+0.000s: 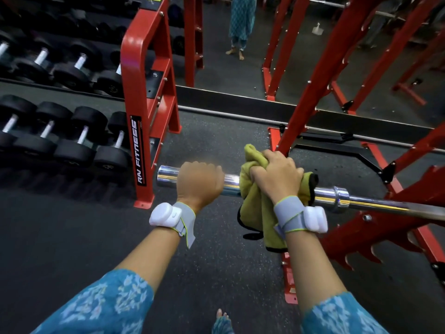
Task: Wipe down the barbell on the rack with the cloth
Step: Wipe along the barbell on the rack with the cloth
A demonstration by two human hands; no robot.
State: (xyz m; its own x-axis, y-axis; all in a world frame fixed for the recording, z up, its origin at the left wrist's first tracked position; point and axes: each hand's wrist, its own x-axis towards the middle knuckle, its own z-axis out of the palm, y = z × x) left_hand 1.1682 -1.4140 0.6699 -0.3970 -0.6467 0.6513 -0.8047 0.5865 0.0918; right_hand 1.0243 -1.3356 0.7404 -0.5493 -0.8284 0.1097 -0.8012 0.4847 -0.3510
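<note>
Closest, two forearms in blue patterned sleeves (106,302), a white band (165,214) on each wrist. Ahead, left hand (199,180), slightly blurred, wrapped fully round the bare barbell (337,197) near its free end. Just beside it, right hand (277,175) clenched on a bunched yellow-green cloth (255,208) draped over the barbell, loose folds hanging below. Further right, barbell resting across the red rack (361,227). Far left, rows of black dumbbells (72,150).

One head view, wide-angle, facing forward and down, close above barbell (342,198).
</note>
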